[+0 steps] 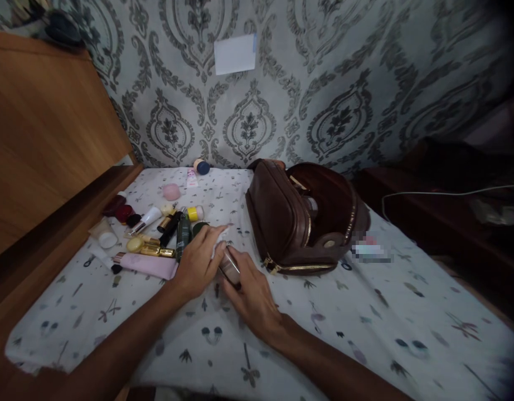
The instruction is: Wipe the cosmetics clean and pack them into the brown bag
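Note:
Near the middle of the patterned white cloth, my right hand [252,292] is closed round a small bottle [230,268] with a brownish lower part. My left hand [201,260] pinches a white tissue [219,239] against the top of that bottle. Left of my hands lies a group of cosmetics, among them a pink tube [147,265], a dark green tube [183,236], gold tubes [157,250] and a brush [147,218]. To the right sits a brown leather bag [277,217], unzipped, with its flap folded back and a few items showing inside.
A pink round item [171,192] and a blue-capped bottle [202,166] lie toward the patterned wall. Wooden furniture [52,128] borders the left side. A blurred item [371,248] lies right of the bag, and a white cable [445,194] runs at the far right.

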Motion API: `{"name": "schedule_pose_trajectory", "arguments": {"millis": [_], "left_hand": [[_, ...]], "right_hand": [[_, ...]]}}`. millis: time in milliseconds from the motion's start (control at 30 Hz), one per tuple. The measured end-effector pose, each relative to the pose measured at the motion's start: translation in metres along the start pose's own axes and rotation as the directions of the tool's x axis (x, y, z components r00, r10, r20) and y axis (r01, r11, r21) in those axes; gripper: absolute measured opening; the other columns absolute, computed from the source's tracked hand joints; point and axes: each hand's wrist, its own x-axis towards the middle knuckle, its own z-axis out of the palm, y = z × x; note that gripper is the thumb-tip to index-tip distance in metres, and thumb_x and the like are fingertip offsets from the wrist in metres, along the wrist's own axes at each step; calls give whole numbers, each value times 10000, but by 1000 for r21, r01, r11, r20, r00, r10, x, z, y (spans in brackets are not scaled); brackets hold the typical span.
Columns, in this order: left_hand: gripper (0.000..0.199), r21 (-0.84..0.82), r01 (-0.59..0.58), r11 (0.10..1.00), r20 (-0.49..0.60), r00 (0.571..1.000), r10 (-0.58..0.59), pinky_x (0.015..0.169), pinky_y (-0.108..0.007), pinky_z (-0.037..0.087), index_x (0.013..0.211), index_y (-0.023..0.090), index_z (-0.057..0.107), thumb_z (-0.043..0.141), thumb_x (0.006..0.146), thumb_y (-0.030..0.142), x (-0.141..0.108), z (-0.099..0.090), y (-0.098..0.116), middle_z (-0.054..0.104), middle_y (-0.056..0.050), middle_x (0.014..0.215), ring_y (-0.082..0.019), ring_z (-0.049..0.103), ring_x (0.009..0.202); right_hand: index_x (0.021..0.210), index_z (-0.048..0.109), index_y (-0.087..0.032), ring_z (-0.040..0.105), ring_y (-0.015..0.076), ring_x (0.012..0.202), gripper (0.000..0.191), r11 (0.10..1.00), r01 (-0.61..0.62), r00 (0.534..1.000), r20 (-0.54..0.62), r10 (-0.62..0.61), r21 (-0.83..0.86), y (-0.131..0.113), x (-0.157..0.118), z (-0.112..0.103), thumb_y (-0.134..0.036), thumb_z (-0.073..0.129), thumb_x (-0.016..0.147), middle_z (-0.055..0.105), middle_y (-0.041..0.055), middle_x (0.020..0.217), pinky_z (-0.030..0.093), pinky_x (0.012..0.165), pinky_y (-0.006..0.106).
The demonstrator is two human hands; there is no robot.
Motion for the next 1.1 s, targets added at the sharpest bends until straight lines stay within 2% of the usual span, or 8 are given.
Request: {"name": "schedule_pose_trajectory", "arguments": {"millis": [167,400,500,667,767,867,967,1100], "left_hand": [[296,-210,149,966,-57,985,-164,844,-344,479,1055,160,605,399,979,358,8,-10,-8,677,-73,922,-217,630,891],[335,-580,341,740,11,911,-411,659,-265,472,969,170,641,542,886,480,16,-16,-18,646,5,716,-155,595,668],[311,-612,291,735,-45,915,-400,667,-258,467,954,177,637,556,890,471,15,-17,-17,645,11,712,-148,583,673],[278,-519,209,829,-112,945,-309,725,-278,481,939,184,629,502,942,432,13,-18,-12,670,-7,780,-161,597,727],[295,-400,122,909,-159,967,-200,895,-345,491,1052,181,644,443,978,383,10,-18,-8,714,-60,979,-205,646,935],[329,-238,-33,971,-163,987,-7,1065,-426,419,1204,192,624,396,997,308,5,-15,-1,655,-114,1258,-245,576,1212],[347,-48,-136,990,-82,988,132,1108,-456,387,1277,209,594,413,985,262,-1,-9,6,531,-140,1433,-263,490,1331],[358,42,-75,996,-79,994,78,1050,-436,436,1286,163,568,426,977,274,-3,-4,8,587,-169,1325,-269,547,1248]], "right_hand": [[1458,367,-244,617,286,1055,578,1000,-8,999,54,9,-25,-4,-2,-1,-210,527,903,603,136,1198,551,893,480],[1350,509,-214,619,238,1006,530,949,-85,994,95,58,305,-9,10,-9,-213,608,829,622,96,1121,526,894,388],[1297,550,-200,626,222,936,576,797,-287,958,171,231,531,-10,17,-11,-304,705,752,657,68,1045,521,808,335],[1056,643,-160,489,109,535,386,483,-593,805,499,321,645,-14,24,-18,-456,648,808,543,-31,652,356,484,208],[1041,651,-171,552,141,616,295,696,-444,896,297,330,564,-11,24,-19,-379,602,837,601,-6,706,429,545,234],[1194,618,-198,635,236,968,367,919,-191,981,35,191,346,-6,19,-16,-261,576,835,679,84,1065,521,856,370],[1329,532,-179,614,277,1096,452,982,-67,998,-6,69,177,-2,13,-11,-223,520,879,638,141,1174,499,970,455],[1400,465,-162,582,313,1148,471,999,-29,1000,3,29,41,-2,6,-8,-293,487,948,599,176,1219,502,975,499]]}}
